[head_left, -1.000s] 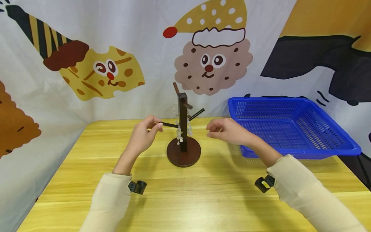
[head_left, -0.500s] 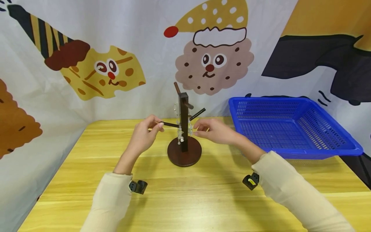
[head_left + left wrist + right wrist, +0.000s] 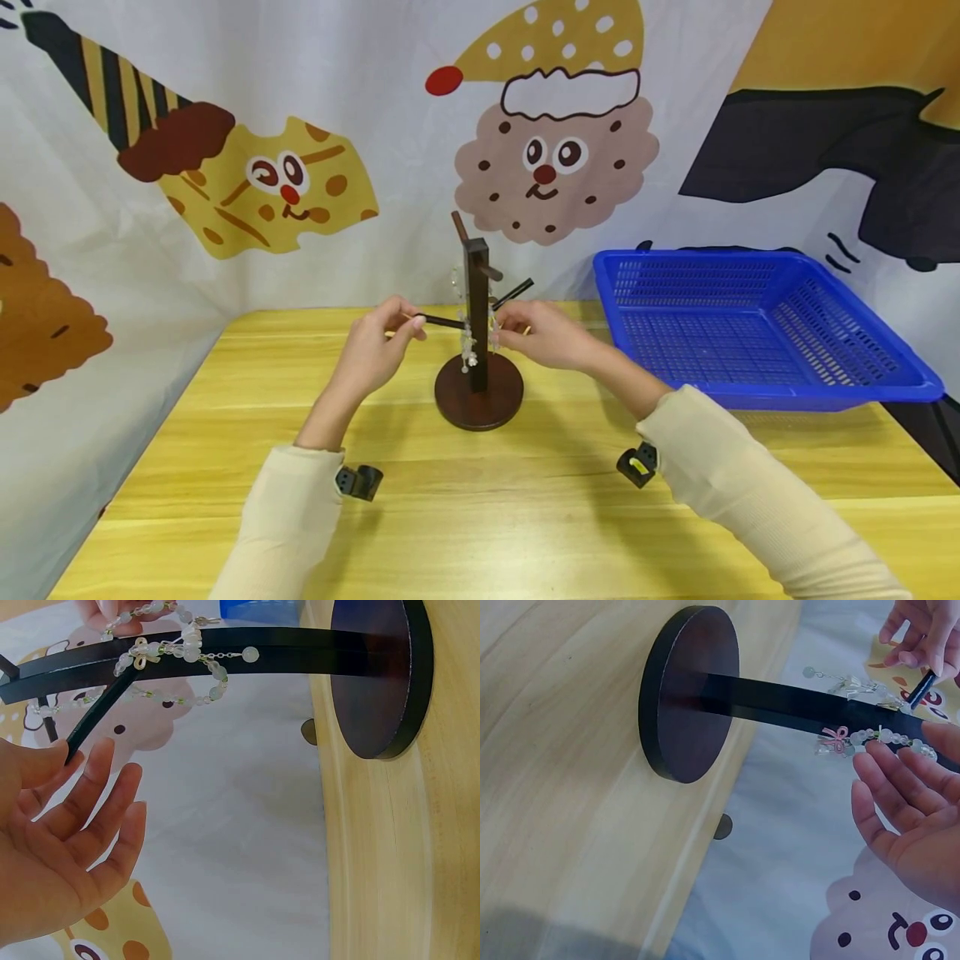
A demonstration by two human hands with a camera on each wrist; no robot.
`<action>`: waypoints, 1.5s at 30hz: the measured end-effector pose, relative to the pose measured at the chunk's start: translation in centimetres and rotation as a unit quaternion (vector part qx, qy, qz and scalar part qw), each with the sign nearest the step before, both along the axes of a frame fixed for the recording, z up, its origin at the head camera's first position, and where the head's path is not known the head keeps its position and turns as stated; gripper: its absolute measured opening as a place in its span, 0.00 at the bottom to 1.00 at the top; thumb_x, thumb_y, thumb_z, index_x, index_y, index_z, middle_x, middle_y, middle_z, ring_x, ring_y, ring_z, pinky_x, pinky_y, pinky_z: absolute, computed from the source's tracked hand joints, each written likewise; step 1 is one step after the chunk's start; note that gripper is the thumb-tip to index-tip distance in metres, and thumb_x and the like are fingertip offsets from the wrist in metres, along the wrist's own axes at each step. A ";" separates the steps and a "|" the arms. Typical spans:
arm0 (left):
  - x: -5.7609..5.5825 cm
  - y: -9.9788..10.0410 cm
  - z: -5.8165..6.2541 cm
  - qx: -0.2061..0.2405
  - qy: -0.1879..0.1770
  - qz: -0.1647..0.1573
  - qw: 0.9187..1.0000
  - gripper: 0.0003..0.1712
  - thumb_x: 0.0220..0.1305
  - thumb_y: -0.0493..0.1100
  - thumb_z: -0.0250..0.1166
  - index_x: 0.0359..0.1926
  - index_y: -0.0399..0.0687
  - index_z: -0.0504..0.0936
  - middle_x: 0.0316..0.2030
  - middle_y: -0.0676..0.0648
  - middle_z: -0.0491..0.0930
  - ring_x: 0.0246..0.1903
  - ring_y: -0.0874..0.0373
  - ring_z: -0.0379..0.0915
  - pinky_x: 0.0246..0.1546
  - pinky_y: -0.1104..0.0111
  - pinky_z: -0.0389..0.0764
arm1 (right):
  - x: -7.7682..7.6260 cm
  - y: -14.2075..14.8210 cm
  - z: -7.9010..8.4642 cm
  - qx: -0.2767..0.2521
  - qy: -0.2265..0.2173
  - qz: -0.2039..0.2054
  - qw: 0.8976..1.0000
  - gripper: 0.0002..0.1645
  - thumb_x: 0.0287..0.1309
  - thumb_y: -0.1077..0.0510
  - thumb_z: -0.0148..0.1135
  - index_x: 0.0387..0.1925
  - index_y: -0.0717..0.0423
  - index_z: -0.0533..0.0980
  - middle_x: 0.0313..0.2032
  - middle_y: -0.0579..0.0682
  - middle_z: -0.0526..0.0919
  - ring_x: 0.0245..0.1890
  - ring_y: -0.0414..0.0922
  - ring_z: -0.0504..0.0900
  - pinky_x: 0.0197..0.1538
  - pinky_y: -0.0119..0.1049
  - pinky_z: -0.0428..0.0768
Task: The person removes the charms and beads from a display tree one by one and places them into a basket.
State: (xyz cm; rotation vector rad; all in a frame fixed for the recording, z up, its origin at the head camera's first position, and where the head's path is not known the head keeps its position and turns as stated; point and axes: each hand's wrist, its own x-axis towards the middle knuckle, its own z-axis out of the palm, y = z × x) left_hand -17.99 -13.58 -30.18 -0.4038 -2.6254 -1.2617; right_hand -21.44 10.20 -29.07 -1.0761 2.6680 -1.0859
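A dark brown wooden jewelry stand (image 3: 478, 367) with a round base and several pegs stands upright on the table. My left hand (image 3: 372, 346) pinches the tip of its left peg (image 3: 442, 322) between thumb and fingers. From that peg hangs a bracelet (image 3: 217, 686) of pale beads with a small bow-shaped charm and a bead-ended chain. On the post's other side, my right hand (image 3: 551, 337) pinches a second beaded bracelet (image 3: 885, 736), which has a pink bow charm. In the right wrist view its lower fingers are spread beneath the beads.
A blue plastic basket (image 3: 795, 392) sits at the back right of the wooden table (image 3: 480, 508), beside my right forearm. Close behind the stand hangs a white curtain (image 3: 405, 275) with cartoon prints. Upper pegs (image 3: 489, 272) stick out from the post's top.
My right hand has moved left from near the basket to the bracelet on the stand's right side, and its fingers have closed there. My left hand has stayed on the peg.
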 end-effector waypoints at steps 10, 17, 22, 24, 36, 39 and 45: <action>0.0 0.0 0.0 0.001 -0.001 -0.001 1.000 0.08 0.68 0.42 0.53 0.41 0.42 0.74 0.31 0.45 0.81 0.38 0.48 0.76 0.27 0.63 0.68 | 0.0 -0.1 -0.3 -0.003 0.001 -0.006 1.000 0.05 0.60 0.64 0.56 0.33 0.63 0.75 0.26 0.48 0.80 0.27 0.44 0.77 0.29 0.35 0.73; 0.0 0.0 0.0 0.005 -0.003 -0.002 1.000 0.08 0.68 0.42 0.52 0.41 0.42 0.74 0.31 0.45 0.81 0.39 0.47 0.76 0.28 0.63 0.67 | 0.0 0.0 -0.1 -0.002 0.001 -0.007 1.000 0.04 0.60 0.64 0.55 0.32 0.61 0.74 0.25 0.48 0.79 0.25 0.41 0.76 0.28 0.35 0.73; 0.0 0.0 0.0 0.003 -0.002 -0.004 1.000 0.08 0.68 0.42 0.52 0.41 0.42 0.74 0.31 0.45 0.81 0.37 0.48 0.76 0.27 0.63 0.67 | 0.0 0.3 0.0 -0.006 0.009 -0.005 1.000 0.03 0.61 0.65 0.54 0.32 0.60 0.74 0.24 0.47 0.78 0.24 0.41 0.75 0.26 0.35 0.71; 0.0 0.0 0.0 0.002 -0.003 -0.005 1.000 0.08 0.68 0.42 0.52 0.41 0.42 0.74 0.31 0.45 0.81 0.37 0.49 0.76 0.27 0.63 0.67 | -0.1 0.4 0.1 -0.009 0.014 -0.003 1.000 0.03 0.61 0.65 0.54 0.32 0.60 0.74 0.24 0.47 0.78 0.24 0.41 0.75 0.26 0.35 0.71; -0.1 0.0 -0.1 0.007 -0.006 -0.008 1.000 0.08 0.68 0.42 0.52 0.42 0.42 0.74 0.31 0.45 0.81 0.38 0.47 0.76 0.28 0.63 0.67 | -0.1 1.4 1.0 -0.001 0.013 -0.015 1.000 0.03 0.61 0.66 0.53 0.35 0.62 0.73 0.27 0.51 0.80 0.26 0.45 0.78 0.28 0.36 0.73; -0.1 0.0 -0.1 0.007 -0.007 -0.009 1.000 0.08 0.68 0.42 0.52 0.42 0.42 0.74 0.31 0.45 0.81 0.39 0.46 0.76 0.29 0.62 0.67 | 0.0 1.7 1.3 -0.001 0.010 -0.019 1.000 0.04 0.61 0.66 0.53 0.35 0.63 0.73 0.28 0.52 0.80 0.27 0.44 0.77 0.29 0.36 0.72; 0.0 0.0 -0.1 0.001 -0.008 -0.006 1.000 0.08 0.68 0.42 0.52 0.41 0.42 0.74 0.31 0.45 0.81 0.39 0.47 0.76 0.29 0.62 0.67 | -0.1 2.4 1.9 0.004 0.024 -0.034 0.999 0.04 0.61 0.65 0.53 0.33 0.62 0.74 0.25 0.48 0.79 0.26 0.43 0.75 0.29 0.36 0.72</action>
